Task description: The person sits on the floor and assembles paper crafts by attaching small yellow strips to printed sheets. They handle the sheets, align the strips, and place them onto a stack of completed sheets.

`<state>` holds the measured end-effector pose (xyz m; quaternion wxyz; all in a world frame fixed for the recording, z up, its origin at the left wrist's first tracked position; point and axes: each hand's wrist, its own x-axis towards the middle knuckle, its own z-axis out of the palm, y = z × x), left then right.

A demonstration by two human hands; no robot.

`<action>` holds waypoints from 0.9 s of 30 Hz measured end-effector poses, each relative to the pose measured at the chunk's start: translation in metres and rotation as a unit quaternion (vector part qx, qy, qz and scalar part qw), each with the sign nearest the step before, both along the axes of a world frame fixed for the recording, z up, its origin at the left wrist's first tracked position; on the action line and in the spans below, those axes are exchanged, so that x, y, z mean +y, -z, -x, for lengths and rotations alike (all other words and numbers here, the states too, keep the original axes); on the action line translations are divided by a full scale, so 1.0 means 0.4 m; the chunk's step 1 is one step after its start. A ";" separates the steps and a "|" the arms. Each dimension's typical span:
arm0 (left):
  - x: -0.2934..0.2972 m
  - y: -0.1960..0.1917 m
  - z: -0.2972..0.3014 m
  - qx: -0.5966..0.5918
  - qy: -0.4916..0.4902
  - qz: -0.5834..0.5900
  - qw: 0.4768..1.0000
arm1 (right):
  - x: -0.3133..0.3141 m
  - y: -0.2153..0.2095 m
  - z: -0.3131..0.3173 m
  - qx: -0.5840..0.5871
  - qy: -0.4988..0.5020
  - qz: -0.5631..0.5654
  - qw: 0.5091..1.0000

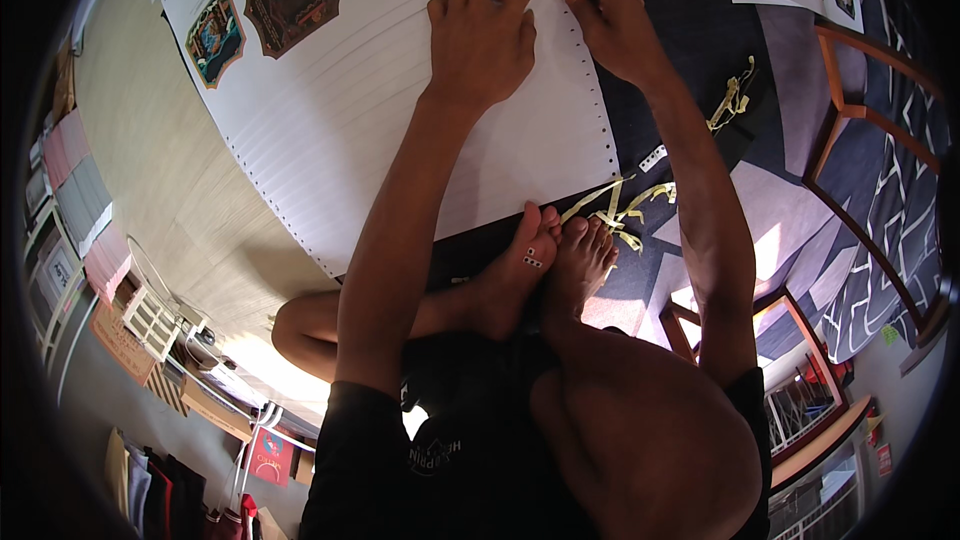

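Working, most likely at a margin-stripping step, along the right edge of a big white sheet (pixel 330 160) laid partly over a dark mat (pixel 715 40). Left hand (pixel 480 45) near the sheet's far right corner: fingers part-bent, index stretched toward the punched holes, apparently steadying. Right hand (pixel 612 22) just at the same edge: fingers curled in, seemingly pinching; cannot tell on what. For the next move, probably needed: a flat sheet under the left, a slow, even pull along the holes with the right. Off the right edge, down to the near right corner: loose yellow strips (pixel 733 103), a holed white scrap (pixel 653 158). Toward the far left corner: ornate printed labels (pixel 292 0), wording too small to read. Also noted: pale lettering on the black shirt (pixel 470 480), print on a red card (pixel 270 455).
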<state>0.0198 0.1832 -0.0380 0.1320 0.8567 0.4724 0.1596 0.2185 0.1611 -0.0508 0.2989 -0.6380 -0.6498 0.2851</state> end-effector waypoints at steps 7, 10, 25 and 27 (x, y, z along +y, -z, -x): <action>-0.002 0.003 -0.001 0.013 0.005 -0.015 1.000 | 0.003 -0.004 -0.004 -0.024 -0.008 -0.005 1.000; -0.002 -0.001 -0.005 0.021 0.009 -0.018 1.000 | 0.000 -0.011 0.002 -0.026 0.000 0.002 1.000; 0.006 0.002 0.008 0.002 0.014 0.004 1.000 | -0.031 -0.016 0.009 -0.036 -0.026 -0.050 0.998; 0.000 -0.004 0.009 0.003 0.023 0.001 1.000 | -0.029 -0.018 0.009 -0.043 -0.025 -0.038 0.998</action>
